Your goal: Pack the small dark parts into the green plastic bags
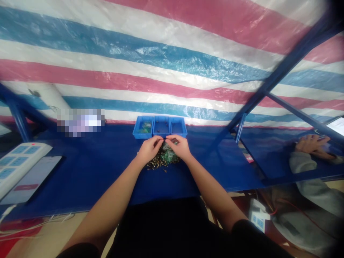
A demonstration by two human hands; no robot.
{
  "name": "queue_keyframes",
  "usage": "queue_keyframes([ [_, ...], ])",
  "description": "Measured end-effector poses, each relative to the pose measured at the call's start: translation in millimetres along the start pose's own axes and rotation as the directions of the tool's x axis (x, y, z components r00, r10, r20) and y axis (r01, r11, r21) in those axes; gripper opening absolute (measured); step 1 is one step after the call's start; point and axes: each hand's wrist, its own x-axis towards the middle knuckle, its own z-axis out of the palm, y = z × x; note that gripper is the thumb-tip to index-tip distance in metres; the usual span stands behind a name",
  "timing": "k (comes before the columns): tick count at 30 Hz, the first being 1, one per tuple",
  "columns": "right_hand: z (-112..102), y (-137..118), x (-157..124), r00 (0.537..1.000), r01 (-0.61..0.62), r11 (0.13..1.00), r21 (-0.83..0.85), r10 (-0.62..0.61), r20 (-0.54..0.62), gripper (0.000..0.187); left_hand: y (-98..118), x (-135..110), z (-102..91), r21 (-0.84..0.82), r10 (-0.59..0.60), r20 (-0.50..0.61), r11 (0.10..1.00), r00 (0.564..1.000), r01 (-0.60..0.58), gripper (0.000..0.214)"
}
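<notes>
My left hand (149,148) and my right hand (180,146) meet over a pile (157,162) of small brass-coloured and dark pieces. Thumb and forefinger are pinched together on each hand. A tiny dark thing seems to sit between the fingertips, too small to name. Green, see-through pieces (170,154) lie on the right part of the pile, partly under my right hand. Just beyond my fingers three blue bins stand side by side. Green pieces are in the left bin (138,135), a few small dark bits in the middle bin (161,132); the right bin (183,133) shows little inside.
On the blue table (107,172), a white power strip (25,163) and a phone (34,179) lie at the left. Blue frame posts (240,129) rise on both sides before a striped sheet (161,79). Another person's hands (310,144) rest at the far right.
</notes>
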Motion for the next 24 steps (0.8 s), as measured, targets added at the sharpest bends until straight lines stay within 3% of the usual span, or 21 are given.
queue_keyframes([
  [8, 0.7, 7.4, 0.2, 0.998, 0.029, 0.999, -0.037, -0.027, 0.061, 0.022, 2.5, -0.6, -2.2, 0.029, -0.024, 0.005, 0.999, 1.0, 0.024, 0.032],
  [16, -0.5, 3.0, 0.5, 0.999, -0.007, 0.999, -0.04, 0.009, 0.039, 0.026, 3.8, -0.6, -2.2, 0.008, 0.002, -0.05, 1.0, 0.999, -0.002, 0.029],
  [24, -1.0, 1.1, 0.0, 0.999, -0.017, 1.0, -0.015, 0.018, 0.048, 0.029, 5.2, -1.4, -3.7, 0.028, -0.001, -0.007, 1.0, 1.0, 0.001, 0.033],
])
